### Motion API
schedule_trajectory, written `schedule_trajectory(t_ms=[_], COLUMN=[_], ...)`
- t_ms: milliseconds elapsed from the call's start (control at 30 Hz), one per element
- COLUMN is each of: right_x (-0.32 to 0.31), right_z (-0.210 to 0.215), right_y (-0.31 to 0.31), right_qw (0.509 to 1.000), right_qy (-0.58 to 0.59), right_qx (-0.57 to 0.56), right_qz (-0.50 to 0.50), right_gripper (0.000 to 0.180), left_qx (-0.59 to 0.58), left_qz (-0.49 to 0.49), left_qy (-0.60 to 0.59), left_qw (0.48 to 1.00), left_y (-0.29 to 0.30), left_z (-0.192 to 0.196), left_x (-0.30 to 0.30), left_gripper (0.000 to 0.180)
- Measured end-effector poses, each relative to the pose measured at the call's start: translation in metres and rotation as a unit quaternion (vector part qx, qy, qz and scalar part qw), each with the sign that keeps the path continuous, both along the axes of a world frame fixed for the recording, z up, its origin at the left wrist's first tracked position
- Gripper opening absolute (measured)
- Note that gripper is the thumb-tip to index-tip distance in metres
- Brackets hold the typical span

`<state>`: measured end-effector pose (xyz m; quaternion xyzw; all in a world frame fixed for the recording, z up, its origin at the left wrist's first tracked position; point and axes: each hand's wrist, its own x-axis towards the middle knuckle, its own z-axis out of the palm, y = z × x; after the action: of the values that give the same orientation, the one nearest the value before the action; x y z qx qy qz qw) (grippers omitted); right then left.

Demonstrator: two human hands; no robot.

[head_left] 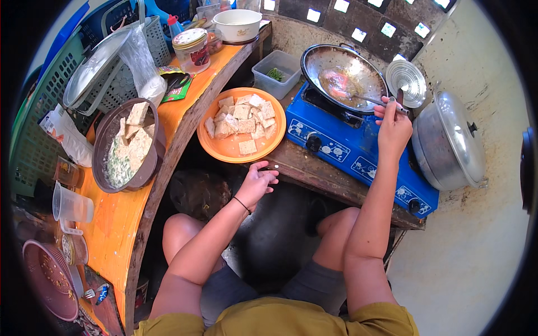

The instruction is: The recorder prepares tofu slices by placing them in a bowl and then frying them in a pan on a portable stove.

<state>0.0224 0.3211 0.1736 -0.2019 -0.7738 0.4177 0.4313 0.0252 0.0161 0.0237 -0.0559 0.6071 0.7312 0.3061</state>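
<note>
My right hand [394, 123] grips the handle of a metal spatula [367, 99] whose blade reaches into a dark wok [342, 75] on a blue gas stove [358, 151]. My left hand [258, 180] hovers with fingers apart just below an orange plate [227, 148] piled with several pale tofu pieces [244, 117]. The left hand holds nothing. A brown bowl [103, 140] to the left holds more tofu slabs with chopped greens.
An orange wooden counter [120, 218] runs along the left with a lidded jar [191, 49], a white pot [238, 23], plastic cups and baskets. A clear box [276, 73] sits behind the plate. A steel lidded pot [448, 143] and round strainer [406, 83] stand right of the stove.
</note>
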Motion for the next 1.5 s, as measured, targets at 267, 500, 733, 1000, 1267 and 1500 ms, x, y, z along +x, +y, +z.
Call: schedule_trajectory(t_ms=[267, 500, 733, 1000, 1267, 1500], right_x=[0.009, 0.001, -0.006, -0.01, 0.0, 0.001], right_z=[0.018, 0.009, -0.009, -0.013, 0.006, 0.009], right_y=[-0.014, -0.009, 0.004, 0.007, -0.009, -0.012], right_qw=[0.999, 0.995, 0.999, 1.0, 0.999, 0.997], right_qy=[0.028, 0.087, 0.038, 0.005, 0.027, 0.048], right_qx=[0.006, 0.009, 0.03, -0.013, -0.016, 0.008], right_qz=[0.038, 0.049, -0.008, 0.002, 0.039, 0.057], right_gripper=[0.034, 0.029, 0.029, 0.037, 0.038, 0.035], left_qx=[-0.001, -0.014, -0.013, -0.016, 0.0, -0.007], left_qz=[0.001, 0.003, 0.003, 0.0, 0.0, 0.0], left_qy=[-0.004, -0.008, -0.008, -0.006, -0.004, -0.004], left_qw=[1.0, 1.0, 1.0, 1.0, 1.0, 1.0], left_y=[0.001, 0.001, 0.0, 0.001, 0.0, 0.001], left_z=[0.002, 0.011, 0.01, 0.009, 0.001, 0.008], left_x=[0.0, 0.002, 0.001, 0.001, -0.001, 0.001], left_gripper=[0.054, 0.051, 0.051, 0.051, 0.055, 0.053])
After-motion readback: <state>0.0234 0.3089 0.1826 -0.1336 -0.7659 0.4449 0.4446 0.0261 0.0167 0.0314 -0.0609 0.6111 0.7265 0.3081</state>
